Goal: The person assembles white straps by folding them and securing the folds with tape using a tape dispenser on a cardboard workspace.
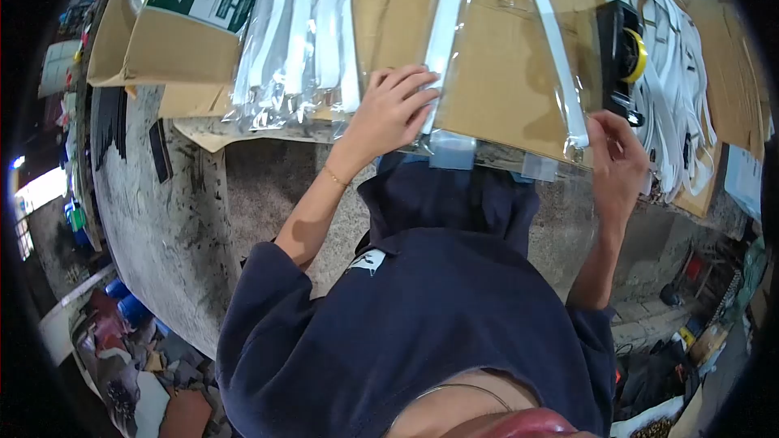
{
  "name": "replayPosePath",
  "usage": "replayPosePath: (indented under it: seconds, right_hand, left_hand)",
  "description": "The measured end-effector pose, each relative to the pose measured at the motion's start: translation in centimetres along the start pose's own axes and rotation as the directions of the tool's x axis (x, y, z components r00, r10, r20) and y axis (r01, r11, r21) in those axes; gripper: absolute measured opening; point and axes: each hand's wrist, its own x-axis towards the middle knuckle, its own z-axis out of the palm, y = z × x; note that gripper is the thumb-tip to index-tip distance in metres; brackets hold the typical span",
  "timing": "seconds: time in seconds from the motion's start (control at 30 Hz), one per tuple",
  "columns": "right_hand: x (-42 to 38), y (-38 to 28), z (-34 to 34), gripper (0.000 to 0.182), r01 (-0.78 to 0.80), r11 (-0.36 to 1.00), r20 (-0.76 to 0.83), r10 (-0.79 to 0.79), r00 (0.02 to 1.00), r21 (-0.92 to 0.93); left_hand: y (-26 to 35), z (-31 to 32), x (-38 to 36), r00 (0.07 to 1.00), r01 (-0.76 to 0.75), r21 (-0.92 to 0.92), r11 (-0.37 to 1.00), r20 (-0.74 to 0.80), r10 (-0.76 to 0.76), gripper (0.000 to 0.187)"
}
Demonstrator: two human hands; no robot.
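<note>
A white strap in a clear plastic sleeve (pixel 444 28) lies lengthwise on the cardboard. My left hand (pixel 393 109) rests on its lower part, fingers stretched over its edge. To the right a second white strap (pixel 554 36) slants down in its own clear sleeve. At its lower end, my right hand (pixel 619 158) pinches the edge of the sleeve between thumb and fingers. Several bagged white straps (pixel 304 32) lie side by side left of my left hand. A black tape dispenser with a yellow core (pixel 623 61) stands above my right hand.
The cardboard sheet (pixel 503 81) covers the worktop. An open carton (pixel 174 49) with a green-and-white label is at the upper left. Loose white straps (pixel 669 73) are heaped at the right. Two pieces of clear tape (pixel 452 151) hang from the front edge.
</note>
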Motion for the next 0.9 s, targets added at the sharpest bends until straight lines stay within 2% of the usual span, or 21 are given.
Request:
replayPosePath:
  seconds: [0.03,0.07,0.1,0.17,0.2,0.23,0.27,0.3,0.37,0.5,0.57,0.9]
  right_hand:
    - [0.6,-0.7,1.4,0.014,0.039,0.990,0.052,-0.046,0.998,0.132]
    - [1.3,-0.8,3.3,0.013,0.160,0.951,0.027,-0.173,0.985,0.265]
    - [1.9,-1.0,5.0,0.013,0.161,0.951,0.039,-0.177,0.983,0.265]
    - [3.1,-1.6,7.9,0.017,-0.037,0.955,0.219,-0.030,0.975,0.293]
    - [3.6,-2.3,9.2,0.017,-0.035,0.956,0.228,-0.033,0.973,0.290]
    - [4.0,-3.2,10.5,0.020,-0.275,0.859,0.393,0.096,0.915,0.432]
    - [4.5,-3.7,11.5,0.022,-0.508,0.695,0.561,0.181,0.808,0.508]
    - [5.0,-3.3,12.5,0.022,-0.512,0.699,0.565,0.184,0.804,0.500]
    - [5.5,-2.1,14.4,0.025,-0.659,0.564,0.709,0.173,0.684,0.498]
    - [5.8,-2.1,16.0,0.025,-0.686,0.566,0.727,0.206,0.655,0.457]
    - [5.8,-2.4,16.3,0.025,-0.678,0.592,0.699,0.253,0.669,0.435]
    - [5.8,-1.8,16.9,0.021,-0.615,0.673,0.609,0.300,0.734,0.410]
  left_hand:
    - [0.0,0.0,-0.1,1.000,-0.004,-0.001,1.000,0.001,0.004,0.021]
    - [-0.1,0.2,-0.2,1.000,0.000,0.001,1.000,-0.003,0.000,0.020]
    - [-0.1,0.2,-0.2,1.000,0.012,0.003,1.000,-0.007,-0.012,0.020]
    - [-0.2,0.3,-0.3,1.000,0.009,-0.018,1.000,-0.023,-0.009,0.020]
    - [-0.2,0.3,-0.4,0.999,0.005,-0.008,1.000,-0.033,-0.005,0.019]
    - [-0.3,0.4,-0.4,0.999,0.014,-0.009,1.000,-0.035,-0.015,0.019]
    - [-0.3,0.4,-0.4,0.999,0.012,-0.018,1.000,-0.038,-0.012,0.019]
    - [-0.3,0.4,-0.5,0.999,0.009,-0.029,1.000,-0.041,-0.010,0.020]
    - [-0.3,0.5,-0.5,0.999,0.017,-0.031,0.999,-0.050,-0.018,0.020]
    - [-0.5,0.6,-0.6,0.997,0.004,-0.023,1.000,-0.074,-0.006,0.020]
    - [-0.5,0.7,-0.7,0.997,0.005,-0.027,1.000,-0.078,-0.007,0.020]
    - [-0.6,0.8,-0.7,0.996,-0.007,-0.021,1.000,-0.091,0.005,0.019]
